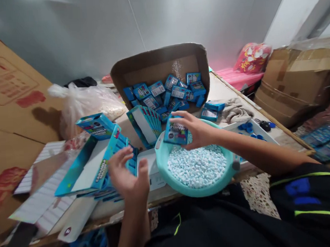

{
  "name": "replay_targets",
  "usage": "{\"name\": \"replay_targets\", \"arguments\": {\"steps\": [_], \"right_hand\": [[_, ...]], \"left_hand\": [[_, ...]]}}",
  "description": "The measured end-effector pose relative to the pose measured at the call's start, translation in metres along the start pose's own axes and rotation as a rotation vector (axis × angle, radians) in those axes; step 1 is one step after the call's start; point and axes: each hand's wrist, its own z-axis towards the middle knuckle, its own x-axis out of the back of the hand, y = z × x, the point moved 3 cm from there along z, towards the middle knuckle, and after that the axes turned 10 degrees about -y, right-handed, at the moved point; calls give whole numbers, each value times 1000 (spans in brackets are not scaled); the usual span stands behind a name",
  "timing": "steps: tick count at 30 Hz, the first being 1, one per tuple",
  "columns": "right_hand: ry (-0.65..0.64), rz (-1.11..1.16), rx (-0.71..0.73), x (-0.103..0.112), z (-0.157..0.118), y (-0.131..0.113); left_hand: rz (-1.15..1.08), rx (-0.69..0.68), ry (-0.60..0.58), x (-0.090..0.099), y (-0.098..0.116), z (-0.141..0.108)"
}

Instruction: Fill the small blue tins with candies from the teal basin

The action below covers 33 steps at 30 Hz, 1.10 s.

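Note:
My right hand grips a small blue candy box and holds it over a turquoise bowl. Pale blue and white candies fill much of that bowl. Fingers spread and slightly blurred, my left hand is in the air with nothing in it. Just beyond it lies an open blue display carton with small boxes along one side, and another blue box rests on top of its far end. A second display carton stands behind, near the bowl's left rim.
Behind the bowl, a brown cardboard box tilts open with several small blue boxes inside. A white tray with blue caps sits right, near a grey cloth. A plastic bag and large carton stand left.

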Motion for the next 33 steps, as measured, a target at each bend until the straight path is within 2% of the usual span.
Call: {"name": "replay_targets", "arguments": {"steps": [2,4,5,6,8,10,11,13,15,18,23,26,29,33], "right_hand": [[-98,-25,104,-6,-6,-33],[-151,-55,164,-9,-11,-50],[-151,-75,158,-9,-13,-52],[-131,-95,114,-8,-15,-50],[-70,-120,-95,-5,-21,-36],[-111,-80,-405,-7,-31,-14],[-200,-31,-568,-12,-38,-3],[-483,99,-837,-29,-54,13],[-704,175,-970,-47,-67,19],[-801,116,-938,-69,-73,17],[-809,90,-863,-83,-69,2],[-784,111,-852,-86,-67,-7],[-769,114,-841,-90,-66,-12],[-790,225,-858,-94,-63,-14]], "left_hand": [[-260,222,-295,-44,0,12],[-477,454,-636,-78,-5,20],[-564,545,-738,-89,-10,23],[-634,617,-786,-96,-15,26],[-718,690,-742,-106,-28,32],[-732,705,-633,-112,-42,37],[-725,699,-589,-114,-47,39],[-687,665,-540,-120,-57,39],[-630,615,-564,-124,-65,38],[-553,526,-653,-129,-72,33],[-436,404,-728,-131,-75,25],[-437,439,-660,-130,-76,22],[-580,508,-527,-127,-80,22],[-679,470,-410,-122,-80,24]]}}
